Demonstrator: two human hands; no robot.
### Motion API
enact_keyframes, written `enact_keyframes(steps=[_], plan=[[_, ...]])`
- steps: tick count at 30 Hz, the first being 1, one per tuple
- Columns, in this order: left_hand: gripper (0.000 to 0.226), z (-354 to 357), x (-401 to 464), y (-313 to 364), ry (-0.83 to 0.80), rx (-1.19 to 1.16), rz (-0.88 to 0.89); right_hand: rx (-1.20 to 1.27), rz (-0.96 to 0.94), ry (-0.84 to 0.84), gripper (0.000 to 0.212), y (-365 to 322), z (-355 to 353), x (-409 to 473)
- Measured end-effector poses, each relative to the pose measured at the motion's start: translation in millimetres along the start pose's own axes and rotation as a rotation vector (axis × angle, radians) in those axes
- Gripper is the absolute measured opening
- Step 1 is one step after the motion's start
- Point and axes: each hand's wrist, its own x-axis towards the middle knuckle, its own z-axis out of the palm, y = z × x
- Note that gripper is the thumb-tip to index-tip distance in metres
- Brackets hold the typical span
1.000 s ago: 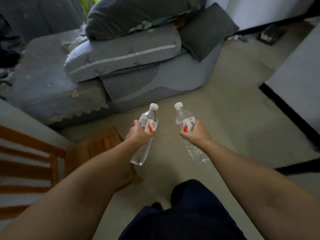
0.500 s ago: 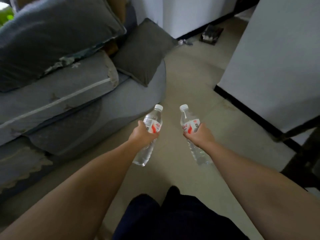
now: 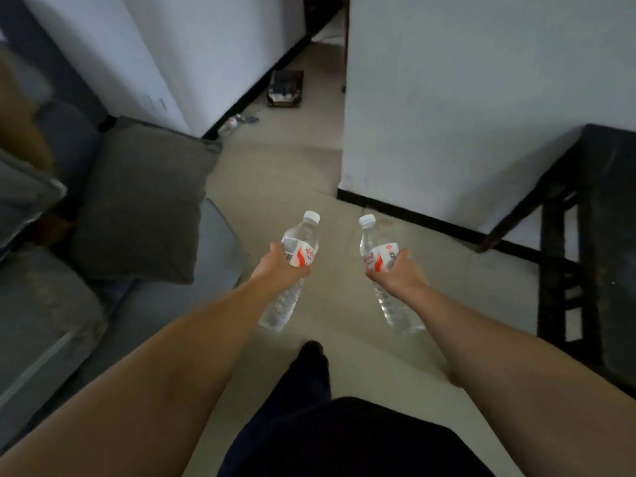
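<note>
Grey sofa [image 3: 51, 321] along the left, with a dark grey cushion [image 3: 141, 208] propped on its seat. Past it a stray bottle [image 3: 229, 125] lies on the beige floor [image 3: 275, 173] by the skirting (blurry, that one), and a dark crate [image 3: 285, 89] sits further along. On the right, a black wooden table [image 3: 592, 235] stands against the white wall [image 3: 464, 115].

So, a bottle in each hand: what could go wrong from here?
The left hand grips one bottle, the right hand the other bottle, so a stumble finds no free hand. The dark table close on the right could get bumped. A stray floor bottle lies ahead.
</note>
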Motion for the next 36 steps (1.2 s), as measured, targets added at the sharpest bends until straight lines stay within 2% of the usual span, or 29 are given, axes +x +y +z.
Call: enact_keyframes(steps=[6, 8, 9, 10, 13, 18, 26, 29, 33, 36], plan=[[0.081, -26.3, 116.0, 102.2, -0.123, 0.136, 0.168, 0.23, 0.179, 0.14, 0.072, -35.4, -43.2, 76.1], [0.087, -20.3, 142.1, 137.7, -0.179, 0.158, 0.229, 0.321, 0.252, 0.18, 0.071, -32.3, -57.0, 92.3], [0.086, -19.9, 144.4, 139.8, -0.174, 0.14, 0.231, 0.324, 0.259, 0.193, 0.071, -31.4, -54.8, 93.0], [0.084, -1.6, 160.5, 177.2, -0.215, 0.174, 0.296, 0.368, 0.321, 0.266, 0.07, -20.3, -74.4, 104.9], [0.08, 27.7, 173.6, 219.7, -0.274, 0.226, 0.369, 0.427, 0.378, 0.321, 0.073, -2.7, -97.7, 116.6], [0.074, 108.7, 178.6, 317.0, -0.403, 0.386, 0.544, 0.491, 0.494, 0.46, 0.068, 53.3, -160.8, 149.5], [0.077, 234.2, 147.3, 496.5, -0.545, 0.405, 0.71, 0.512, 0.652, 0.606, 0.071, 139.3, -311.4, 176.6], [0.07, 277.0, 126.1, 544.1, -0.627, 0.386, 0.753, 0.597, 0.719, 0.702, 0.072, 172.5, -345.6, 168.2], [0.082, 340.5, 101.5, 598.6, -0.673, 0.509, 0.836, 0.757, 0.815, 0.829, 0.072, 215.6, -380.6, 152.8], [0.078, 389.9, 76.4, 636.2, -0.748, 0.556, 0.945, 0.82, 0.887, 0.966, 0.07, 252.7, -406.9, 141.9]])
